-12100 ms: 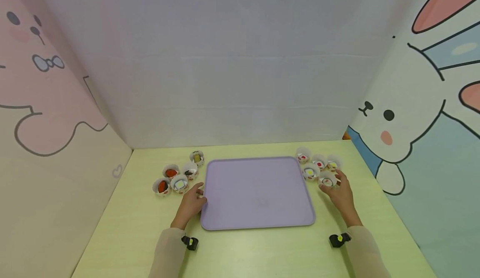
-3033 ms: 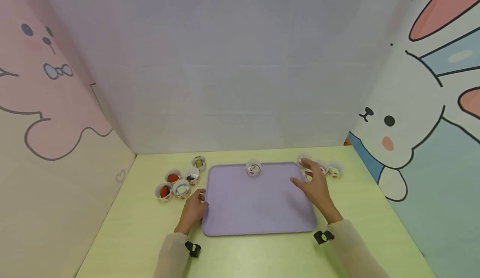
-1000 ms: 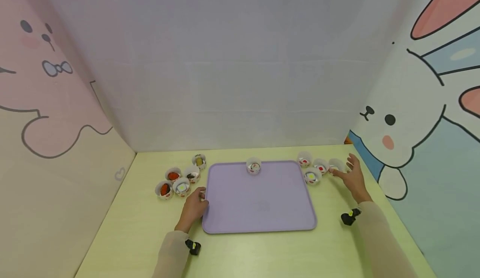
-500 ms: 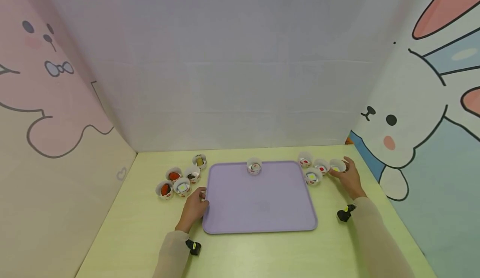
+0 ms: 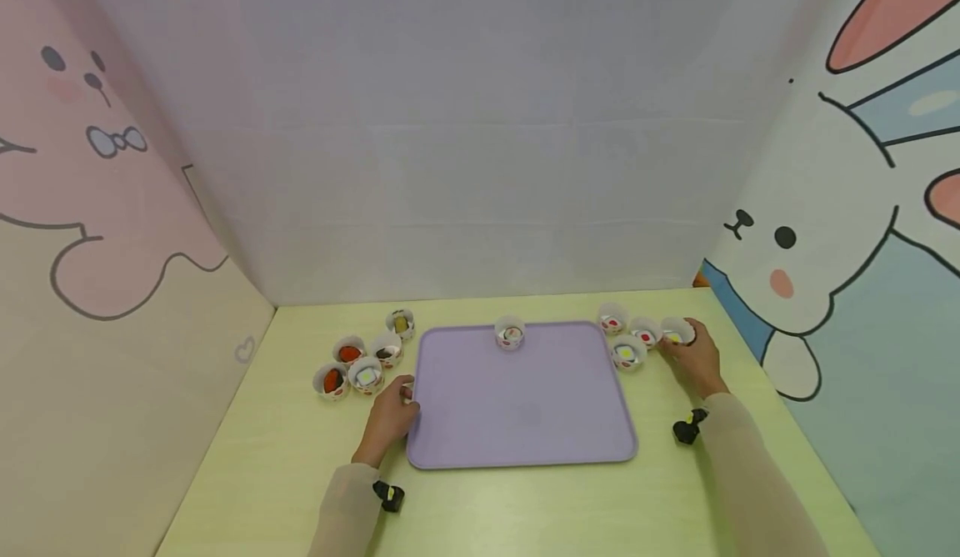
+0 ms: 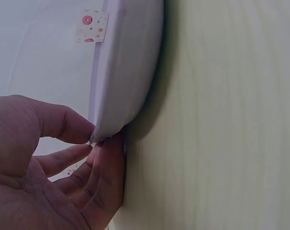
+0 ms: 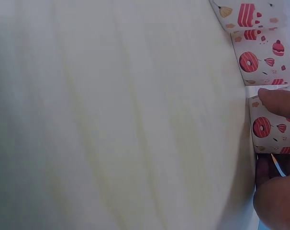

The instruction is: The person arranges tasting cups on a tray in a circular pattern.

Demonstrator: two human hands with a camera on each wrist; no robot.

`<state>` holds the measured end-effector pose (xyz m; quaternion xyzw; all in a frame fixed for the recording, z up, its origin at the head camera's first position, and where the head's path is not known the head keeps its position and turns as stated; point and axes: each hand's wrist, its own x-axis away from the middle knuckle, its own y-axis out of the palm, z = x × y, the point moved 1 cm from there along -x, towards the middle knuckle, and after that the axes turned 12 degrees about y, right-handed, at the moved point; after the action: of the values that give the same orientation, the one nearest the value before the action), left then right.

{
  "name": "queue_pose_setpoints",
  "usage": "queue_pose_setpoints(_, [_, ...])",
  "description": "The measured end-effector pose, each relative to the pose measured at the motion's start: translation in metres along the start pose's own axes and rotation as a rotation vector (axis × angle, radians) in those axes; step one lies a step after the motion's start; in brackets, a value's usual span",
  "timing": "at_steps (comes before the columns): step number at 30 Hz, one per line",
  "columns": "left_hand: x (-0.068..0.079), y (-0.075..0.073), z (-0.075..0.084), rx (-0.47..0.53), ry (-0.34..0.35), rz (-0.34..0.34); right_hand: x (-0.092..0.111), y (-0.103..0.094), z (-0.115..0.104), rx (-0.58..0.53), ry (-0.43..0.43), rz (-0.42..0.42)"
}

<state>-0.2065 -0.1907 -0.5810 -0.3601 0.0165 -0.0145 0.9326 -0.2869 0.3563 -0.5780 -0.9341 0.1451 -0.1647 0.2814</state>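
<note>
A lavender rectangular tray (image 5: 517, 398) lies on the table. My left hand (image 5: 390, 415) pinches its left rim between thumb and fingers, as the left wrist view (image 6: 54, 163) shows up close. At the right, my right hand (image 5: 696, 361) grips a small white paper baking cup (image 5: 677, 328) with thumb and fingers on opposite sides. Something yellow and white shows inside that cup. In the right wrist view the held cup (image 7: 269, 124) has a printed donut pattern and sits right at the tabletop. One paper cup (image 5: 509, 333) stands on the tray at its far edge.
More patterned paper cups with red or yellow-white pieces, such as this cup (image 5: 627, 353), stand between the tray and my right hand. Several others, one with orange-red food (image 5: 331, 381), cluster left of the tray. A plain wall (image 5: 480, 165) rises behind the table.
One cup has gone from the right group onto the tray's far edge. My right hand has moved from over the tray to the rightmost cup and closed round it. My left hand stays put.
</note>
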Motion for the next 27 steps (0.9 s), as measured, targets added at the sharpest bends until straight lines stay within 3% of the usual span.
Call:
queue_pose_setpoints(15, [0.004, 0.000, 0.005, -0.019, 0.008, 0.002, 0.000, -0.007, 0.000, 0.012, 0.046, 0.045])
queue_pose_setpoints(27, [0.004, -0.002, 0.006, -0.025, 0.011, -0.002, 0.008, -0.023, -0.005, 0.029, -0.012, 0.099])
